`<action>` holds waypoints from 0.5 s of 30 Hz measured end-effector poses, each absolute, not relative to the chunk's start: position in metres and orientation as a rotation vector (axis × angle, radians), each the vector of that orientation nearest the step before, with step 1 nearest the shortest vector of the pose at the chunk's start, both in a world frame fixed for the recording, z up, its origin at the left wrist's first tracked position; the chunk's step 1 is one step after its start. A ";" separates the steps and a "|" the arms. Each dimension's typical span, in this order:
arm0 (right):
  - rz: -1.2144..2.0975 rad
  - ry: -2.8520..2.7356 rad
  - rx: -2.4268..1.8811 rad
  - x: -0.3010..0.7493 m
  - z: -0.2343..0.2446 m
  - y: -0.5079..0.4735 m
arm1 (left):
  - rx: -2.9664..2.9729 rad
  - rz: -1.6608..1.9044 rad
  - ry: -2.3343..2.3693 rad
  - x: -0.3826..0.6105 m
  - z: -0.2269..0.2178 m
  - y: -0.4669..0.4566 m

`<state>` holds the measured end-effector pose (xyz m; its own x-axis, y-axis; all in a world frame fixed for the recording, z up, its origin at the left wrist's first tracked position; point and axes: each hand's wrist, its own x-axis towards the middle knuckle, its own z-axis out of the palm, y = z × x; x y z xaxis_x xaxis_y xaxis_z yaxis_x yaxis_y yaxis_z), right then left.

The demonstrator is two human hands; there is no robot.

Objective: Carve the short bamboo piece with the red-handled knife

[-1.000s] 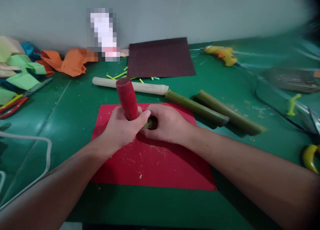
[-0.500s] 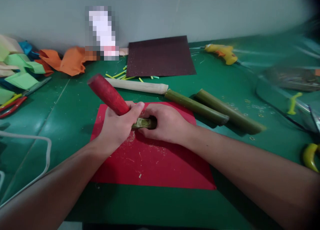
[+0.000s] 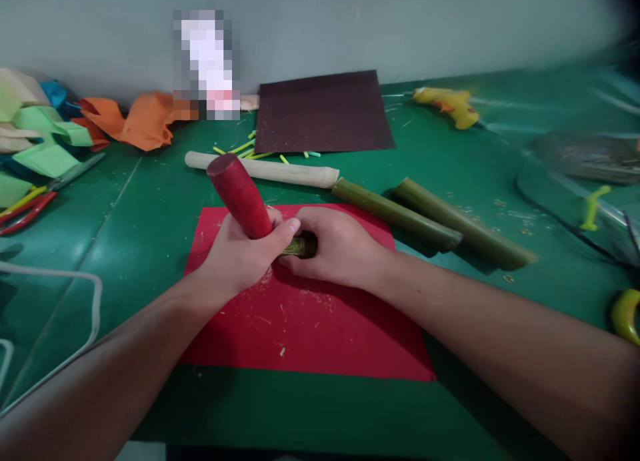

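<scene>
My left hand (image 3: 240, 257) is closed round the lower end of a red-handled tool (image 3: 239, 194), whose handle tilts up and to the left. My right hand (image 3: 337, 247) grips a short green bamboo piece (image 3: 300, 246) lying on a red sheet (image 3: 310, 321). The two hands meet over the upper part of that sheet. The tool's working end is hidden between the hands. Pale shavings are scattered on the sheet below them.
A long bamboo pole (image 3: 320, 181), pale at one end, and a second green bamboo length (image 3: 460, 222) lie behind the hands. A dark sandpaper sheet (image 3: 323, 111), yellow glue gun (image 3: 447, 105), folded coloured paper (image 3: 45, 137), red pliers (image 3: 25, 211) and a white cable (image 3: 65, 281) surround the green table (image 3: 150, 201).
The red handle swung from near upright down to the left, then came partway back up. The right hand stayed on the bamboo piece.
</scene>
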<state>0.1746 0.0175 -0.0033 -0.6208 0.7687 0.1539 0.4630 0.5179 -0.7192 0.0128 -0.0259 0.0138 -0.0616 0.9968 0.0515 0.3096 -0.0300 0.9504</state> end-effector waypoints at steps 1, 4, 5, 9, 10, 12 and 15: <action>0.905 -2.297 -1.007 0.175 -0.003 0.017 | 1.425 1.119 1.482 0.013 0.014 -0.026; 0.920 -2.292 -1.008 0.174 -0.003 0.017 | 1.398 1.117 1.470 0.013 0.015 -0.025; 0.919 -2.292 -1.010 0.174 -0.003 0.017 | 1.388 1.117 1.465 0.013 0.015 -0.025; 0.893 -2.303 -1.014 0.174 -0.003 0.016 | 1.330 1.134 1.498 0.013 0.011 -0.024; 0.889 -2.307 -1.016 0.174 -0.003 0.016 | 1.302 1.165 1.531 0.014 0.010 -0.025; 0.888 -2.317 -1.025 0.174 -0.004 0.017 | 1.260 1.244 1.627 0.016 0.008 -0.026; 0.897 -2.334 -1.031 0.174 -0.004 0.019 | 1.264 1.300 1.691 0.019 0.006 -0.029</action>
<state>0.1738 0.0190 -0.0035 -0.6295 0.7670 0.1240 0.4864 0.5135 -0.7069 0.0193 -0.0289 0.0061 -0.3239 0.9442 0.0592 0.2998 0.0431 0.9530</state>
